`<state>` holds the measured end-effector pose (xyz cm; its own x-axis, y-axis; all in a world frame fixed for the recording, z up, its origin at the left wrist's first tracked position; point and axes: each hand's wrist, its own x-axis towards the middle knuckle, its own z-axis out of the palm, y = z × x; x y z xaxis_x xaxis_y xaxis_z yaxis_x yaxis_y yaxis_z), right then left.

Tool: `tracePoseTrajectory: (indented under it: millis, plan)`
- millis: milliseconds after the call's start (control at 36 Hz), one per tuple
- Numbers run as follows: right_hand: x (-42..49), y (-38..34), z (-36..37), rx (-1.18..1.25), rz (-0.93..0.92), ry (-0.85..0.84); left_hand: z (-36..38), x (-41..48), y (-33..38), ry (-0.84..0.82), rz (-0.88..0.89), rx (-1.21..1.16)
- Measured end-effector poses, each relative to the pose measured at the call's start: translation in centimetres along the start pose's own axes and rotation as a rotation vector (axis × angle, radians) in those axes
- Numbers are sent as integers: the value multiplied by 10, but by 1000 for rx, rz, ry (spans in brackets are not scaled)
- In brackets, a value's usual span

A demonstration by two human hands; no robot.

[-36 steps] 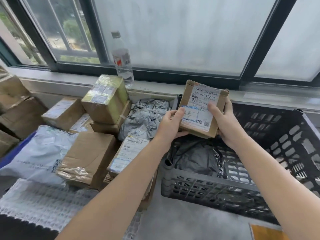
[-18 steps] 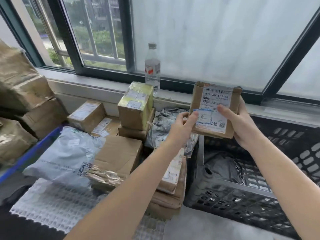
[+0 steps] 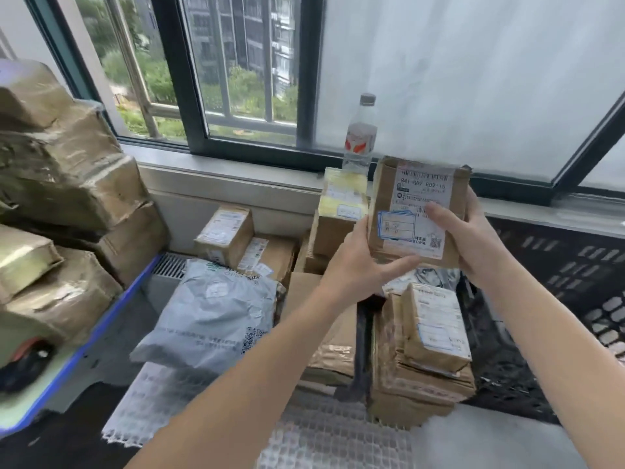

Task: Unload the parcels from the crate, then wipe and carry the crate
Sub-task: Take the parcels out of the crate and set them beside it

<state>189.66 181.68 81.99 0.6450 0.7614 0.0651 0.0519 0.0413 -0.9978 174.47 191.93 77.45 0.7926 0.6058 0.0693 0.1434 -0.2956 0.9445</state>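
Gripping one parcel (image 3: 418, 192) — left hand (image 3: 359, 265), right hand (image 3: 473, 243) — beside the crate (image 3: 561, 265) (black).

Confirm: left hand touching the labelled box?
Touching. Head view shows the left hand cupping the labelled box at its lower left corner, fingers under its bottom edge.

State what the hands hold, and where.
A labelled cardboard parcel: left hand at its lower-left corner, right hand on its right edge, thumb on the label.
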Motion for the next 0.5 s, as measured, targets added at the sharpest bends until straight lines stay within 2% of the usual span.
tracePoseTrajectory:
  millis: [250,500]
  plan:
    - [-6,1,51,-22,31,-17,-43,-26,-14,121,68,102]
    - [-2,5,70,-116,53,-66,-54,-35,-27,181,39,62]
